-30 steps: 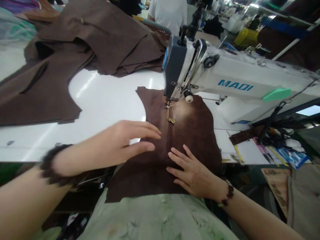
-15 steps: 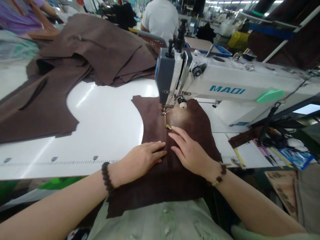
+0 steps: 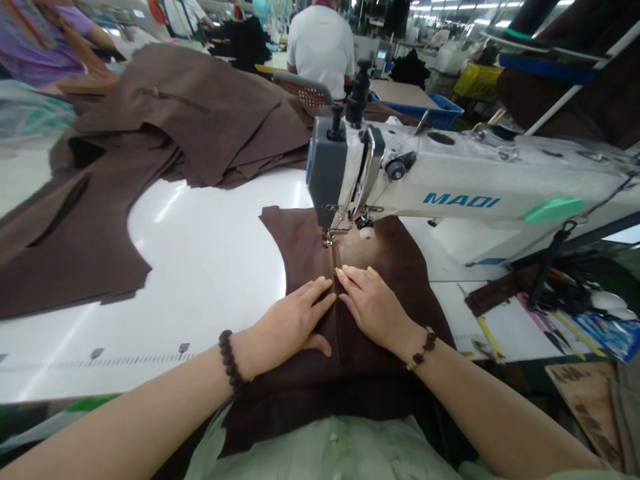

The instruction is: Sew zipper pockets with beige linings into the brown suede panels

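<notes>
Brown leather (image 3: 300, 247) beneath sewing machine (image 3: 460, 187)
Left hand (image 3: 285, 328) lies palm-down, thumb spread; right hand (image 3: 379, 308), fingers extended, touches zipper pull (image 3: 336, 271).

Sewing workshop, factory-like. Sewing machine (image 3: 465, 193) marked MAQI stood on white surface (image 3: 210, 253) with ruler scale (image 3: 140, 360); brown piece (image 3: 300, 243) lay under its head. Brown cut pieces (image 3: 210, 120) lay piled beyond; person in white shirt (image 3: 321, 50) sat behind.

A sewing machine (image 3: 450, 177) overhangs brown leather (image 3: 305, 250). Left hand (image 3: 287, 327) lies on it; right hand (image 3: 377, 307) touches the zipper pull (image 3: 336, 271).
</notes>
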Action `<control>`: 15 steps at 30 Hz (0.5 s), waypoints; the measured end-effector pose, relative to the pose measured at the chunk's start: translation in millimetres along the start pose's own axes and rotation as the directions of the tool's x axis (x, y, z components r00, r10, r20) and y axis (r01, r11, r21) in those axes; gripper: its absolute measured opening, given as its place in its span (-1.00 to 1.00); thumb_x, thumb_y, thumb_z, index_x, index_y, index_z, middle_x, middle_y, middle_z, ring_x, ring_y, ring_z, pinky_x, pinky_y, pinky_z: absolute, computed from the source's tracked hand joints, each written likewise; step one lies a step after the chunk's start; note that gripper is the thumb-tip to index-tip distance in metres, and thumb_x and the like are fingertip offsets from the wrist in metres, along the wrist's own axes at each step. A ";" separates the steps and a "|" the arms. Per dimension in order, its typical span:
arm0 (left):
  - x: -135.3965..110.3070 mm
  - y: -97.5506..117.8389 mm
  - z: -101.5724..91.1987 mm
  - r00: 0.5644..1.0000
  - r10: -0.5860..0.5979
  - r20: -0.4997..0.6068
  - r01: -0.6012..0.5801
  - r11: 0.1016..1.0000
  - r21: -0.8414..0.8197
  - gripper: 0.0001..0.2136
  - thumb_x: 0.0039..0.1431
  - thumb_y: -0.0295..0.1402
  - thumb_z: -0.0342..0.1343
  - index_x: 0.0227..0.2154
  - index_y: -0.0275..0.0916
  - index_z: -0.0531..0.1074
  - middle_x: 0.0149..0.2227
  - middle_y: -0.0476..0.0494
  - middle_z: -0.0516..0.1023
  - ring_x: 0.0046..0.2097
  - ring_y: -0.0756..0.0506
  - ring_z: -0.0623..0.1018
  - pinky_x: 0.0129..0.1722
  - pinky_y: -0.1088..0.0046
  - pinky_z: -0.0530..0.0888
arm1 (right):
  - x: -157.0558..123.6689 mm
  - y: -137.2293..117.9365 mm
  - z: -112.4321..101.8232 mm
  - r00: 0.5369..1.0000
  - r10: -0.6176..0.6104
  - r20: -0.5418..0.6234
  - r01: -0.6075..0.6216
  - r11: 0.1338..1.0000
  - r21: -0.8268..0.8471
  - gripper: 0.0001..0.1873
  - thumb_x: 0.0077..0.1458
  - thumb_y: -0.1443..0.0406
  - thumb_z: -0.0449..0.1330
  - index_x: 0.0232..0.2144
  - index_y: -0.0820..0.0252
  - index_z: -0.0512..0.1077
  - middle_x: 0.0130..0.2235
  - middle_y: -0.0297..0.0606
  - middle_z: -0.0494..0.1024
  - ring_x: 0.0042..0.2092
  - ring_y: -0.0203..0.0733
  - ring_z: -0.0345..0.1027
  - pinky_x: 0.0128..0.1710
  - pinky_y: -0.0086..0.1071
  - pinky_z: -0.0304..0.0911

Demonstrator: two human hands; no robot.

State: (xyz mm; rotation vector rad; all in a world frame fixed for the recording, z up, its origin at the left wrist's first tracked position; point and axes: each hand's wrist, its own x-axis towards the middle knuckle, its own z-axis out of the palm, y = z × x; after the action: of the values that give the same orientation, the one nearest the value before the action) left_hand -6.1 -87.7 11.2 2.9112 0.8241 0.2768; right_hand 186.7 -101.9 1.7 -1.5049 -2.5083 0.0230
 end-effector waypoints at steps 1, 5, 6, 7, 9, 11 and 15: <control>-0.7 0.9 2.1 1.000 0.007 -0.015 -0.006 1.000 0.014 -0.27 -0.15 -0.04 0.25 -0.01 -0.53 0.31 0.07 -0.55 0.30 0.11 -0.33 0.33 0.03 0.18 0.38 | 0.3 0.0 -0.3 1.000 -0.003 -0.001 0.003 1.000 0.005 -0.59 0.22 0.30 -0.09 0.07 0.36 0.25 0.09 -0.05 0.32 0.10 -0.08 0.17 0.12 -0.08 0.09; -3.0 3.0 10.0 0.998 0.028 -0.058 -0.024 0.998 0.053 -0.29 -0.07 -0.01 0.18 0.00 -0.56 0.30 0.07 -0.58 0.30 0.11 -0.36 0.32 0.03 0.14 0.38 | 1.2 -1.5 -1.9 1.000 0.002 0.008 -0.002 1.000 0.007 -0.59 0.21 0.32 -0.08 0.06 0.38 0.25 0.08 -0.04 0.33 0.09 -0.07 0.19 0.11 -0.06 0.12; -3.2 2.8 11.2 0.998 0.028 -0.054 -0.025 0.998 0.056 -0.29 -0.06 -0.01 0.17 0.00 -0.55 0.30 0.07 -0.57 0.29 0.11 -0.37 0.32 0.04 0.13 0.37 | 1.4 -2.1 -2.3 1.000 0.008 0.013 -0.008 1.000 0.005 -0.59 0.20 0.33 -0.08 0.06 0.38 0.26 0.07 -0.04 0.34 0.09 -0.07 0.19 0.10 -0.05 0.13; -3.3 2.5 12.2 0.998 0.028 -0.048 -0.025 0.998 0.056 -0.30 -0.05 -0.01 0.16 0.00 -0.55 0.30 0.08 -0.57 0.28 0.12 -0.37 0.31 0.05 0.12 0.36 | 1.8 -2.7 -2.6 1.000 0.014 0.018 -0.014 1.000 0.004 -0.59 0.20 0.33 -0.08 0.06 0.38 0.26 0.07 -0.04 0.34 0.09 -0.06 0.19 0.10 -0.04 0.13; -3.1 1.5 13.1 0.999 0.030 -0.036 -0.028 0.998 0.048 -0.30 -0.05 -0.01 0.16 0.01 -0.54 0.30 0.09 -0.57 0.27 0.12 -0.36 0.30 0.07 0.11 0.34 | 2.7 -3.2 -2.8 0.999 0.018 0.027 -0.018 1.000 0.005 -0.59 0.19 0.35 -0.08 0.06 0.38 0.25 0.08 -0.03 0.33 0.09 -0.05 0.19 0.10 -0.03 0.13; -2.5 0.7 13.3 0.999 0.033 -0.031 -0.031 0.999 0.039 -0.30 -0.05 -0.01 0.16 0.01 -0.53 0.29 0.09 -0.57 0.27 0.13 -0.36 0.29 0.08 0.10 0.33 | 3.7 -2.7 -2.6 1.000 0.014 0.026 -0.015 1.000 0.004 -0.59 0.19 0.35 -0.07 0.06 0.39 0.26 0.07 -0.03 0.34 0.08 -0.05 0.20 0.10 -0.04 0.14; -0.5 0.5 14.1 0.999 0.029 -0.039 -0.028 0.999 0.047 -0.30 -0.05 -0.01 0.17 -0.01 -0.55 0.31 0.09 -0.58 0.27 0.13 -0.38 0.29 0.08 0.09 0.33 | 5.2 0.2 -1.6 1.000 0.002 0.014 -0.002 1.000 -0.006 -0.60 0.19 0.36 -0.07 0.05 0.40 0.27 0.06 -0.03 0.35 0.08 -0.05 0.21 0.09 -0.03 0.16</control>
State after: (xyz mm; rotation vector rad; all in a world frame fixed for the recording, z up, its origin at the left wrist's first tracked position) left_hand -3.5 -89.1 -2.6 2.9718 0.8058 0.3234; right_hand 184.8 -97.4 4.2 -1.5141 -2.5201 0.0268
